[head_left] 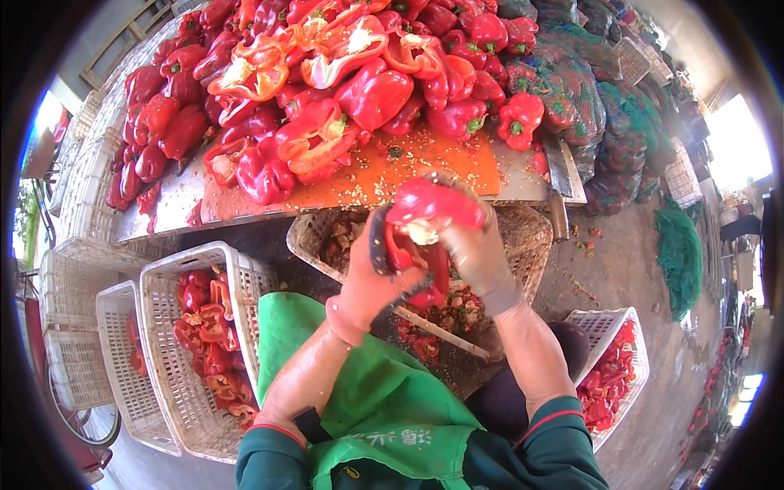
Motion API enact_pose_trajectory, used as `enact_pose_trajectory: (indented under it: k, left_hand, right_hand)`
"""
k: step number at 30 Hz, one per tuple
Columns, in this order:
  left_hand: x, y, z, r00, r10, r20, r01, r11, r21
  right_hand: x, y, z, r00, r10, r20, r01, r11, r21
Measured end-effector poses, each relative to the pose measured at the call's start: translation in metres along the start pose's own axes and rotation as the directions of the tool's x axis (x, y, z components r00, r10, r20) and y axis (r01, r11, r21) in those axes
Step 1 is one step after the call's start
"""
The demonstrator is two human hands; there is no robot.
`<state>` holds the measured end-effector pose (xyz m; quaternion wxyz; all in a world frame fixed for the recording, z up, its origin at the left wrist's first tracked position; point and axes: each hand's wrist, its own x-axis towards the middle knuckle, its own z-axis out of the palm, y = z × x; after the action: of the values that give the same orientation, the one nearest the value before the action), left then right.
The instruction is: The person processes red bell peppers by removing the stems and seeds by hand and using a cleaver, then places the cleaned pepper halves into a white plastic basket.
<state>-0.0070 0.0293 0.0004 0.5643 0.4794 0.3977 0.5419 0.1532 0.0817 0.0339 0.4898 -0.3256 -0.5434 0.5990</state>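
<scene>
Both my hands, in work gloves, hold a red bell pepper (pixel 434 204) that is split open, its pale seed core showing between the parts. My left hand (pixel 367 282), in an orange glove with dark fingers, grips it from the left and below. Around its right side closes my right hand (pixel 483 257), in a pale, dirty glove and slightly blurred. Below the hands stands a worn crate (pixel 527 261) with pepper scraps and seeds inside. Beyond them, opened and whole red peppers (pixel 376 94) are heaped on a table (pixel 175 200) with an orange board (pixel 465 167).
A cleaver (pixel 559 184) lies at the table's right edge. White crates of red pepper pieces stand at the left (pixel 155 302) and lower right (pixel 637 327). Stacked white crates (pixel 77 335) line the far left. Filled mesh sacks (pixel 629 139) and a green net (pixel 678 261) are at the right.
</scene>
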Motion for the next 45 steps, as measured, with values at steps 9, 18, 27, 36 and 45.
enact_pose_trajectory:
  k: [9,18,27,36,45]
  left_hand:
    - [0.007,0.015,-0.016,0.998,0.032,0.045,-0.04,0.984,0.176]
    - [0.012,0.006,-0.006,0.983,0.008,-0.184,0.019,0.989,0.144]
    - [0.006,0.006,-0.006,0.95,-0.207,-0.234,0.189,0.977,-0.098]
    - [0.004,0.008,0.0,0.951,-0.294,-0.1,0.263,0.933,-0.247]
    - [-0.024,0.043,-0.032,0.865,0.068,-0.498,-0.045,0.997,0.059]
  right_hand:
    - [0.026,0.032,-0.017,0.939,0.258,0.226,-0.343,0.737,0.583]
    - [0.009,0.025,0.013,0.982,-0.043,-0.184,0.03,0.997,-0.073]
    - [0.008,0.029,0.038,0.913,-0.407,-0.024,0.365,0.843,-0.396]
    - [0.04,0.005,0.007,0.73,-0.573,0.371,0.583,0.24,-0.776]
    - [0.074,0.025,-0.053,0.963,-0.238,-0.127,-0.033,0.364,-0.931]
